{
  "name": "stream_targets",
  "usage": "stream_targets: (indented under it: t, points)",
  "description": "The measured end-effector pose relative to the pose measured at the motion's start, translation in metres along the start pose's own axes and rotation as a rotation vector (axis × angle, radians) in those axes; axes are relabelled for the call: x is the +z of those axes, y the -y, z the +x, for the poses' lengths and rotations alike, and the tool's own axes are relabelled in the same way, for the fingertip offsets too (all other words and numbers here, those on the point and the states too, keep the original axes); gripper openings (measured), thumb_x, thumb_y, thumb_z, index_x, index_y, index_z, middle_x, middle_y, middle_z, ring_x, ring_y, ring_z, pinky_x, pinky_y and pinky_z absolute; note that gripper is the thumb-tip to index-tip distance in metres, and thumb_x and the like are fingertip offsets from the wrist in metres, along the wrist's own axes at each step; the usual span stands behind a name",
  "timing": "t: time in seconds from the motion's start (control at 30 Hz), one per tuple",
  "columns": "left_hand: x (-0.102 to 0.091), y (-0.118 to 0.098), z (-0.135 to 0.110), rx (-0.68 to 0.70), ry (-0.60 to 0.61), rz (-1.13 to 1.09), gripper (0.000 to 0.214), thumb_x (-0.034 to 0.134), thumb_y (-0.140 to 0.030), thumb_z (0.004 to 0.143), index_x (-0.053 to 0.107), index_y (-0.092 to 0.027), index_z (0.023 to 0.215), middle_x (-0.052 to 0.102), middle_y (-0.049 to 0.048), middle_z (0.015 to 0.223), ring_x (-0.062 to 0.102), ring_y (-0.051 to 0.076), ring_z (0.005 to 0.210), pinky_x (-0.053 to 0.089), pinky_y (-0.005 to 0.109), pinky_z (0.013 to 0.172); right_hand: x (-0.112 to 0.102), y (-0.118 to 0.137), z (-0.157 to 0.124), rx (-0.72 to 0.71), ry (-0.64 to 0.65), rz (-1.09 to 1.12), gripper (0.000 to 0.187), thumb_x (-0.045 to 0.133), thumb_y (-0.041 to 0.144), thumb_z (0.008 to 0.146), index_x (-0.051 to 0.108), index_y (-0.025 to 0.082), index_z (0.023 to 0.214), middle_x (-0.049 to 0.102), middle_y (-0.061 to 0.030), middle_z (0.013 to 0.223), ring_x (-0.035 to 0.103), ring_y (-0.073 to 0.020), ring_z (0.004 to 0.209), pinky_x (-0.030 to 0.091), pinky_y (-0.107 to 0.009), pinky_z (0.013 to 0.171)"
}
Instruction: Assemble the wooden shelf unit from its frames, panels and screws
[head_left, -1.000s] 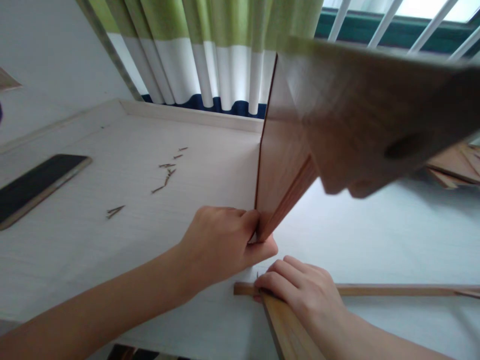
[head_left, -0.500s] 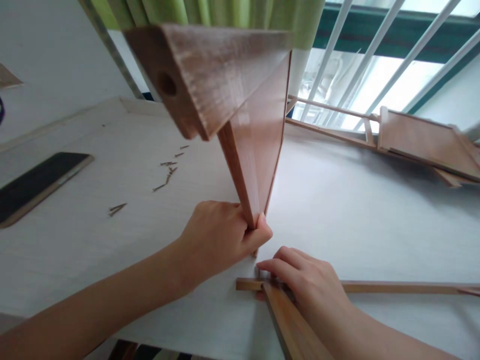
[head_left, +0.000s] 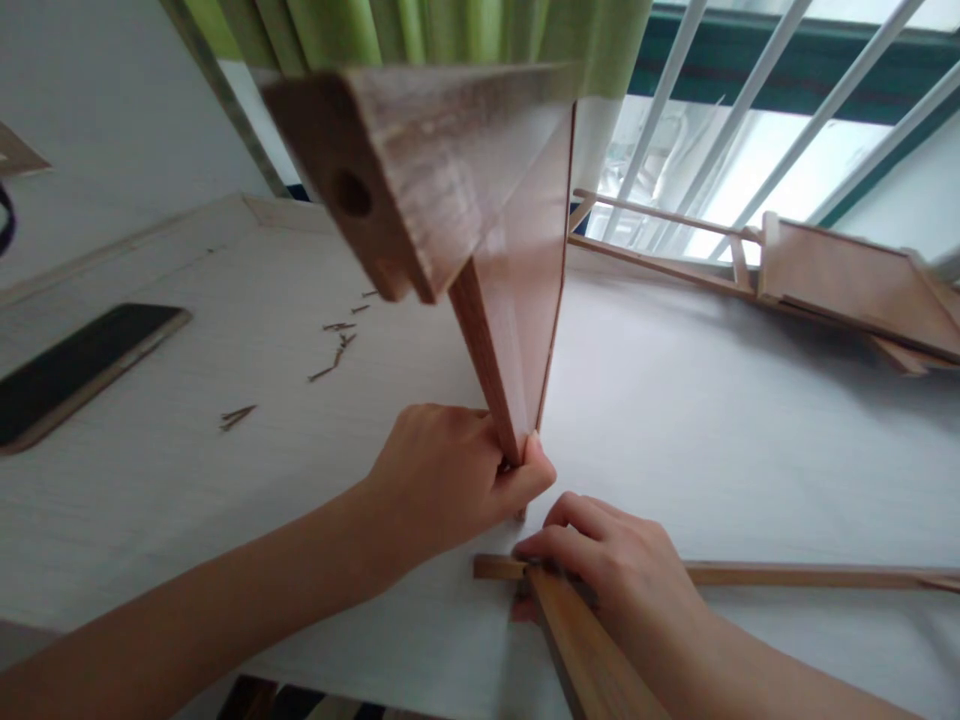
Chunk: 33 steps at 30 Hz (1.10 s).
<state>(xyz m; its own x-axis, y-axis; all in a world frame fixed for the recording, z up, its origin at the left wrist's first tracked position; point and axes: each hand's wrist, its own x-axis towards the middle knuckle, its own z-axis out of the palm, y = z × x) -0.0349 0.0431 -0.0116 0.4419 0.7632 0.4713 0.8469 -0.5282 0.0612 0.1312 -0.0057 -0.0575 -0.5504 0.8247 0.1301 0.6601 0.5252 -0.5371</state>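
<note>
My left hand (head_left: 450,480) is closed around the lower end of a brown wooden panel assembly (head_left: 487,230) that stands upright on the white table (head_left: 712,420). Its top end, with a round hole, points toward the camera. My right hand (head_left: 607,580) lies just to the right, fingers curled and pressing on the joint of a thin wooden rail (head_left: 810,576) and a second wooden strip (head_left: 585,660) that runs toward me.
A dark phone (head_left: 71,370) lies at the left of the table. Several small nails (head_left: 334,345) are scattered behind my left hand. Another wooden panel frame (head_left: 840,285) rests at the back right below the barred window. A green and white curtain (head_left: 420,30) hangs behind.
The upright panel has swung from the right side to the left, so its holed end now faces the camera. Both hands stay in nearly the same places.
</note>
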Motion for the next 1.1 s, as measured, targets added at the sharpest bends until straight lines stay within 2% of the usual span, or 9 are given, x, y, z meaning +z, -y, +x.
stream_targets:
  t: [0.2, 0.37, 0.57, 0.77, 1.1]
  points:
    - [-0.0007, -0.0027, -0.0005, 0.012, 0.010, -0.035, 0.036, 0.041, -0.028, 0.073, 0.046, -0.018, 0.039, 0.047, 0.0003, 0.036, 0.041, 0.013, 0.039, 0.021, 0.026, 0.043, 0.0004, -0.0007, -0.0022, -0.102, -0.088, -0.069, 0.018, 0.059, 0.018, 0.072, 0.062, 0.026, 0.088, 0.057, 0.0021, 0.080, 0.054, -0.0128, 0.070, 0.039, -0.023, 0.059]
    - [0.0008, -0.0034, -0.0006, 0.044, -0.031, -0.024, 0.032, 0.041, -0.025, 0.073, 0.047, -0.018, 0.042, 0.048, 0.0000, 0.037, 0.041, 0.013, 0.038, 0.022, 0.026, 0.042, -0.0003, 0.0003, -0.0032, -0.156, -0.142, -0.129, 0.018, 0.047, 0.017, 0.078, 0.061, 0.023, 0.088, 0.056, -0.0002, 0.077, 0.052, -0.0126, 0.068, 0.040, -0.023, 0.057]
    - [0.0013, -0.0030, -0.0027, 0.093, -0.067, 0.014, 0.032, 0.042, -0.025, 0.073, 0.046, -0.019, 0.042, 0.049, -0.0002, 0.037, 0.045, 0.015, 0.038, 0.023, 0.027, 0.041, 0.0013, -0.0028, -0.0029, -0.199, -0.188, -0.141, 0.013, 0.052, 0.022, 0.079, 0.061, 0.023, 0.088, 0.056, 0.0002, 0.077, 0.051, -0.0127, 0.067, 0.038, -0.023, 0.055]
    - [-0.0004, -0.0035, -0.0036, 0.101, -0.084, 0.016, 0.036, 0.041, -0.024, 0.073, 0.046, -0.018, 0.038, 0.047, 0.0002, 0.035, 0.042, 0.013, 0.037, 0.023, 0.025, 0.041, 0.0008, -0.0041, -0.0022, -0.203, -0.171, -0.123, 0.016, 0.058, 0.024, 0.076, 0.061, 0.023, 0.091, 0.057, 0.0003, 0.080, 0.052, -0.0126, 0.068, 0.041, -0.023, 0.058]
    - [-0.0027, -0.0062, -0.0053, 0.110, -0.085, 0.046, 0.034, 0.041, -0.025, 0.073, 0.044, -0.018, 0.040, 0.045, -0.0011, 0.034, 0.044, 0.014, 0.037, 0.026, 0.024, 0.039, -0.0037, 0.0003, -0.0016, -0.223, -0.178, -0.096, 0.022, 0.041, 0.019, 0.084, 0.063, 0.018, 0.089, 0.058, -0.0031, 0.076, 0.051, -0.0149, 0.068, 0.043, -0.025, 0.058]
